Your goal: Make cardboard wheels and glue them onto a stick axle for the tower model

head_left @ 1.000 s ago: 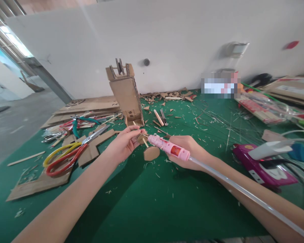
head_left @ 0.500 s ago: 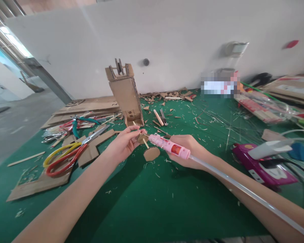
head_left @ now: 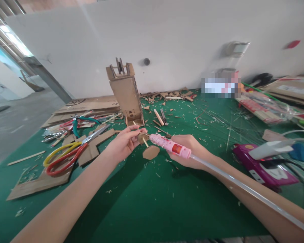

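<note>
My left hand [head_left: 128, 143] pinches a thin wooden stick [head_left: 145, 142] that carries two cardboard discs. One disc [head_left: 143, 137] is close to my fingers; the other disc [head_left: 151, 152] sits at the near end of the stick. My right hand [head_left: 184, 152] is closed around a pink hot glue gun [head_left: 171, 145], with a long clear glue stick [head_left: 233, 180] running out of its back. The gun's nozzle points left and is at the disc by my fingers; whether it touches is too small to tell. Behind my left hand stands a tall cardboard structure [head_left: 125, 94].
On the left lie scissors [head_left: 66, 155] with yellow and red handles, teal-handled pliers [head_left: 76, 126] and cardboard pieces [head_left: 40, 184]. A craft knife [head_left: 163, 117] lies beyond my hands, near cardboard scraps [head_left: 179, 94]. At right is a purple power strip [head_left: 266, 168] with plugs and cords.
The near disc has tilted and shifted slightly left as the stick turned in my left hand. The glue gun stays at the disc by my fingers.
</note>
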Demonstrator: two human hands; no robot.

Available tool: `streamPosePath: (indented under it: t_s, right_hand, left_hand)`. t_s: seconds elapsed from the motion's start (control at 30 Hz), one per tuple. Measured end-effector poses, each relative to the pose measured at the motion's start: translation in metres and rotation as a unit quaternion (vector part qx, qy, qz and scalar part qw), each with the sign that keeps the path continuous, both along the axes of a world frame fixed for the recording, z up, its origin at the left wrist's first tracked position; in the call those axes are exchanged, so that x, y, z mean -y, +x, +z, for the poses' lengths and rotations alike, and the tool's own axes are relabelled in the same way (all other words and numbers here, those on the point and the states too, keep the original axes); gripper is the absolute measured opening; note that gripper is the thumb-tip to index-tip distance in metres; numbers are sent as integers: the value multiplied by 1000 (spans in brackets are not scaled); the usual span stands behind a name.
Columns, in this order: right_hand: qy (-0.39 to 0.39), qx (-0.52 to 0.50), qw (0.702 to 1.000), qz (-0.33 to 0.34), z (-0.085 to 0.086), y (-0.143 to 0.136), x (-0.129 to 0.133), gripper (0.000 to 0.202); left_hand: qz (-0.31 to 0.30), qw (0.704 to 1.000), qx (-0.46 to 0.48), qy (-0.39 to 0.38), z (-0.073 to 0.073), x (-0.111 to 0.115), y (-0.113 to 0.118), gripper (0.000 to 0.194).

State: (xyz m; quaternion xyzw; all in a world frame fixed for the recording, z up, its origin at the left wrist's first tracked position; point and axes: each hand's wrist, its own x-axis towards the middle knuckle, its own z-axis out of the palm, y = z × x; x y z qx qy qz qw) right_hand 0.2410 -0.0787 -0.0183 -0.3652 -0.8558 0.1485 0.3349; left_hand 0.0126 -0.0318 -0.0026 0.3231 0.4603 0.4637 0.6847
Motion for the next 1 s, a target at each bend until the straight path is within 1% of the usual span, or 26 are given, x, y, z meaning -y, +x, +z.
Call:
streamPosePath:
  t_s: [0.27, 0.5, 0.7, 1.0]
  right_hand:
    - [-9, 4, 1000, 0, -1, -2, 0, 20]
    - [-5, 3, 1000, 0, -1, -1, 0, 21]
    - [7, 9, 1000, 4, -1, -2, 0, 22]
    - [9, 11, 1000, 3, -1, -3, 1, 23]
  left_hand:
    - [1, 1000, 1, 1, -3, -3, -3, 18]
    - [-1, 1000, -4, 2, -2, -3, -3, 18]
    - [5, 1000, -5, 3, -5, -5, -5, 18]
    - [-25, 1000, -1, 11, -3, -3, -7, 23]
